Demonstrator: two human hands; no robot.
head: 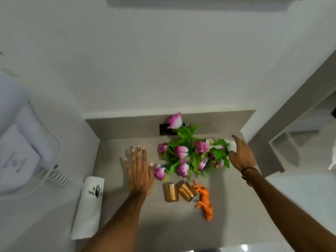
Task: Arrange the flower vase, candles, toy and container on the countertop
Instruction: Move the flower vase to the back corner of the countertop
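A bunch of pink flowers with green leaves (189, 153) lies on its side on the grey countertop (116, 150), its white vase (231, 145) pointing right. My right hand (241, 155) is closed around the vase. My left hand (139, 170) hovers flat with fingers spread, just left of the blooms, holding nothing. Two gold candle holders (171, 192) (187, 191) lie tipped over in front of the flowers. An orange toy animal (204, 200) lies beside them on the right. A white cylindrical container (90, 204) with a grey leaf mark lies at the counter's left edge.
A white wall-mounted hair dryer (21, 142) with a coiled cord (58, 176) hangs at the left. A dark socket plate (164, 129) sits on the back wall behind the flowers. White walls close in the counter on the left, back and right.
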